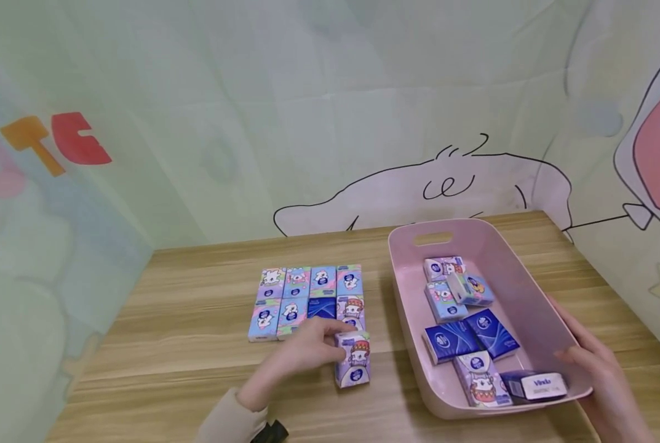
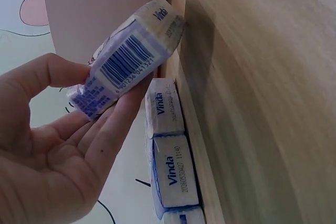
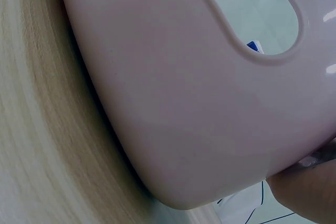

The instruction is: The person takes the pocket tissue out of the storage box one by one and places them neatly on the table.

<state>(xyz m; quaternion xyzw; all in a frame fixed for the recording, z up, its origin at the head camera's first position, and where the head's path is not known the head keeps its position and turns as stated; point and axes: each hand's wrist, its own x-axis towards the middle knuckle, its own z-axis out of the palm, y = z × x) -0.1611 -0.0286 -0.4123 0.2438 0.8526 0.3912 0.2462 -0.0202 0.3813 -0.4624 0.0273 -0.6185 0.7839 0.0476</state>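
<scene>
In the head view my left hand (image 1: pixel 304 347) pinches a purple tissue pack (image 1: pixel 353 360) between thumb and fingers, just in front of two rows of tissue packs. The left wrist view shows the barcode side of this pack (image 2: pixel 128 59), tilted above the wood. Those rows hold mostly pastel packs (image 1: pixel 292 315) and one dark blue pack (image 1: pixel 321 307), partly behind my fingers. On the right, my right hand (image 1: pixel 598 369) holds the rim of a pink basket (image 1: pixel 534 307) at its near right corner. Inside lie several blue packs (image 1: pixel 493 332) and pastel packs (image 1: pixel 481 378), loosely scattered.
The wooden table (image 1: pixel 197 307) meets a printed curtain (image 1: pixel 252 123) at the back. The basket's wall, with a handle slot, fills most of the right wrist view. Left of the rows and between them and the basket, bare wood shows.
</scene>
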